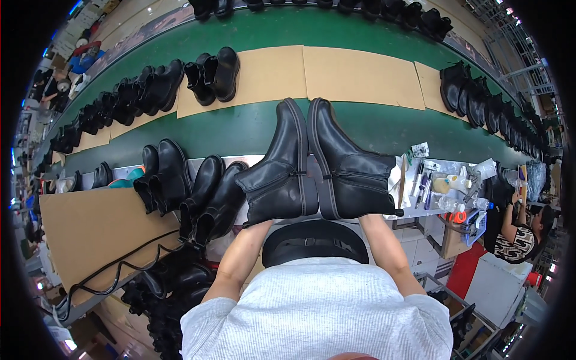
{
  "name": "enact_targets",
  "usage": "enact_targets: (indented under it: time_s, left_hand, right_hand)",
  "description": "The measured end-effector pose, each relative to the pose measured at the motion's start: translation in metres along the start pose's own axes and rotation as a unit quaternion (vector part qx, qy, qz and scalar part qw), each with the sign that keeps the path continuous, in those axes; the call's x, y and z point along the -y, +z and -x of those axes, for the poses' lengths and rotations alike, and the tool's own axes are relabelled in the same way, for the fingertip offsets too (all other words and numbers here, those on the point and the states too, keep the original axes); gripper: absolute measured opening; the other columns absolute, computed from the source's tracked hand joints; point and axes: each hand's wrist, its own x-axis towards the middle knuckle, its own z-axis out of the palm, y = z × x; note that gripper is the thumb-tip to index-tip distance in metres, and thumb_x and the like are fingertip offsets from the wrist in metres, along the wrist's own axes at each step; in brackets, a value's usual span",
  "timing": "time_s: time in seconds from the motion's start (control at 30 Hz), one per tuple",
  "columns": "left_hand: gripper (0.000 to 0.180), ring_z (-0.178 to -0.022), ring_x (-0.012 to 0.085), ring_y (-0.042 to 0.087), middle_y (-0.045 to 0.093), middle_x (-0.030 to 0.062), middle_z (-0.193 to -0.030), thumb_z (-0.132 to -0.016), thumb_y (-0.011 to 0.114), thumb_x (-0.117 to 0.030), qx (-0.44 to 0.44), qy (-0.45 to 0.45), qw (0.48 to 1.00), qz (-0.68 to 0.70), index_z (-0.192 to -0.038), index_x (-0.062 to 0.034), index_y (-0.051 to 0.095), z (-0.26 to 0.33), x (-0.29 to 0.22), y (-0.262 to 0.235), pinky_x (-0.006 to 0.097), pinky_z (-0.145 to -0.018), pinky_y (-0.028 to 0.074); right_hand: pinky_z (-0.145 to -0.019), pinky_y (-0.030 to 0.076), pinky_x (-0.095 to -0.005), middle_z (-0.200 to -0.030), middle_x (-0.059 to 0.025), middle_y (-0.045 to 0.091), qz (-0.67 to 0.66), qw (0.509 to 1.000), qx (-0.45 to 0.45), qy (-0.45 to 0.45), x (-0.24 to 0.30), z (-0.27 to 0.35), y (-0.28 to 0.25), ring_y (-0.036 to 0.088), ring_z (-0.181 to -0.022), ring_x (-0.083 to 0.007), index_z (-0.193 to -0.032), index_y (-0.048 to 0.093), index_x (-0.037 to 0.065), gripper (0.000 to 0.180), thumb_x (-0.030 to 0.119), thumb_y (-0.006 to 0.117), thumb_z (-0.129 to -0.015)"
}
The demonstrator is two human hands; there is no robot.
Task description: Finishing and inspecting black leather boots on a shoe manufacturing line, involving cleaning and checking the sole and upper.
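A green surface point(264, 123) curves across 12 o'clock. Ahead of my chest, just either side of 12, are the left boot point(275, 156) and right boot point(351, 165): smooth, glossy black, each with a zip point(270, 187) along the shaft, toes toward 12, soles facing each other, close together. My forearms point(240, 258) run up beneath them; the boots hide each hand, so I cannot tell whether my fingers pinch or spread. At 1 o'clock lies a white packet point(420, 150), its dark print too small to read.

Left boot point(276, 174), right boot point(357, 171): black, soles facing (hands hidden behind); green worktop point(252, 129) beyond.
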Motion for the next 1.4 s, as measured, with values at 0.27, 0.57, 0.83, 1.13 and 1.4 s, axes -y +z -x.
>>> enact_targets:
  time_s: [0.27, 0.57, 0.83, 1.13, 1.4]
  left_hand:
    - [0.060, -0.098, 0.0158, 0.056, 0.058, 0.0097, -0.116, -0.094, 0.036, -0.052, -0.057, 0.118, 0.906, -0.402, -0.128, -0.0035, 0.048, 0.006, -0.022, 0.022, 0.028, -0.085, 0.045]
    - [0.084, -0.101, 0.0160, 0.051, 0.057, 0.0059, -0.117, -0.088, 0.019, -0.071, -0.171, -0.031, 0.895, -0.411, -0.141, -0.0083, 0.032, -0.006, -0.077, 0.060, 0.028, -0.083, 0.039]
    - [0.077, -0.091, 0.0176, 0.048, 0.050, 0.0110, -0.129, -0.092, 0.021, -0.063, -0.085, -0.070, 0.844, -0.524, -0.142, -0.0055, 0.028, -0.013, -0.128, 0.080, 0.027, -0.087, 0.038]
    - [0.054, -0.102, 0.0235, 0.056, 0.058, 0.0105, -0.108, -0.080, 0.070, -0.035, -0.248, -0.067, 0.966, 0.023, -0.119, -0.0072, 0.045, -0.043, -0.097, 0.100, 0.038, -0.080, 0.050]
    - [0.052, -0.078, 0.0220, 0.058, 0.059, 0.0107, -0.091, -0.078, 0.070, -0.045, -0.345, -0.097, 0.932, 0.060, -0.101, -0.0023, 0.051, -0.054, -0.091, 0.080, 0.030, -0.063, 0.047]
  right_hand:
    - [-0.069, 0.049, -0.0252, -0.088, -0.0052, 0.064, -0.007, 0.996, -0.061, -0.067, -0.009, 0.022, 0.005, 0.061, -0.075, -0.0144, -0.105, 0.059, 0.002, 0.056, 0.053, 0.043, -0.092]
    - [-0.076, 0.044, -0.0294, -0.087, -0.0127, 0.063, 0.591, 0.721, -0.210, -0.295, 0.025, 0.011, 0.026, 0.057, -0.079, -0.0200, -0.105, 0.055, -0.003, 0.046, 0.041, 0.049, -0.093]
    - [-0.075, 0.046, -0.0338, -0.091, -0.0192, 0.065, 0.669, 0.641, -0.254, -0.277, 0.042, 0.000, 0.010, 0.062, -0.085, -0.0283, -0.107, 0.055, -0.003, 0.053, 0.046, 0.052, -0.089]
    - [-0.082, 0.051, -0.0322, -0.114, -0.0079, 0.060, 0.038, 0.997, -0.065, -0.030, 0.028, -0.011, 0.073, 0.060, -0.098, -0.0187, -0.121, 0.053, 0.008, 0.045, 0.043, 0.048, -0.093]
    - [-0.073, 0.048, -0.0279, -0.083, -0.0014, 0.062, 0.050, 0.988, -0.143, -0.008, 0.028, -0.027, 0.068, 0.058, -0.075, -0.0122, -0.092, 0.060, 0.012, 0.033, 0.044, 0.061, -0.086]
